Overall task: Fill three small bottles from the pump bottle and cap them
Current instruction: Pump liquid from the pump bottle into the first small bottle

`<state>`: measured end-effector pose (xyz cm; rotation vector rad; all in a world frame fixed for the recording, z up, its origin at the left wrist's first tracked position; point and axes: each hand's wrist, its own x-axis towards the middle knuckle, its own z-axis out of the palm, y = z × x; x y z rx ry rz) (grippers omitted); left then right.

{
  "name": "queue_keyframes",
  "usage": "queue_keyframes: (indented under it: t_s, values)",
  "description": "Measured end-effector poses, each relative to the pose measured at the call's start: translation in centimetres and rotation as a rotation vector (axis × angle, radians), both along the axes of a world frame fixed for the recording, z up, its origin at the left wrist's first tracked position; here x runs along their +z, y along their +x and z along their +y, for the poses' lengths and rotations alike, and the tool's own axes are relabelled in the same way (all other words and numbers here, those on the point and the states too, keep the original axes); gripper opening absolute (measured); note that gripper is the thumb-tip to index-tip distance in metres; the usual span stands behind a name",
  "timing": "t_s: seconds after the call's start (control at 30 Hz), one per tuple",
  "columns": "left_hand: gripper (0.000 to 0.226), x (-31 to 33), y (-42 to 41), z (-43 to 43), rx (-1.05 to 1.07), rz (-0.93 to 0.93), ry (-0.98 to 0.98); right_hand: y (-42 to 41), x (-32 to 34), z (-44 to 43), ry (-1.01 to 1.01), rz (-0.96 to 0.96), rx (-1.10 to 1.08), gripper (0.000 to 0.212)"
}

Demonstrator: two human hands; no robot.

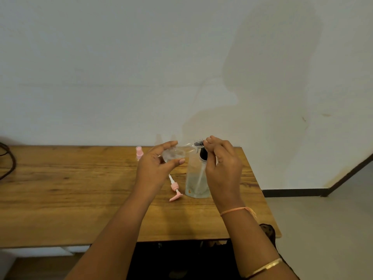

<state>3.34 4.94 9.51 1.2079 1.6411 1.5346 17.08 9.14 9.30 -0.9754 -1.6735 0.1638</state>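
My left hand [155, 164] grips a small clear bottle [177, 153], held on its side above the table with its neck pointing right. My right hand [222, 160] pinches a small dark cap [198, 143] at that neck. Behind and below the hands stands the large clear pump bottle [196, 182], upright, with a black-and-white pump head and a tube inside; my right hand hides part of it. A pink pump cap [175, 188] with its white stem lies loose on the table left of the pump bottle. A small bottle with a pink cap [139, 152] stands upright near the wall.
The wooden table [70, 188] runs left from the hands, with its right edge just past the pump bottle. A dark cable [10, 158] curls at the far left. A white wall rises behind the table; floor shows at the right.
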Motion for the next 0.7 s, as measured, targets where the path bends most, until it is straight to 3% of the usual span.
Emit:
queue_keyframes:
  t_s: [0.27, 0.7]
  values:
    - [0.047, 0.4, 0.1, 0.4, 0.004, -0.027, 0.020, 0.2, 2.0, 0.5, -0.020, -0.102, -0.029, 0.017]
    - [0.047, 0.4, -0.1, -0.2, -0.004, -0.041, -0.014, -0.1, 1.3, -0.1, 0.007, -0.089, -0.033, 0.015]
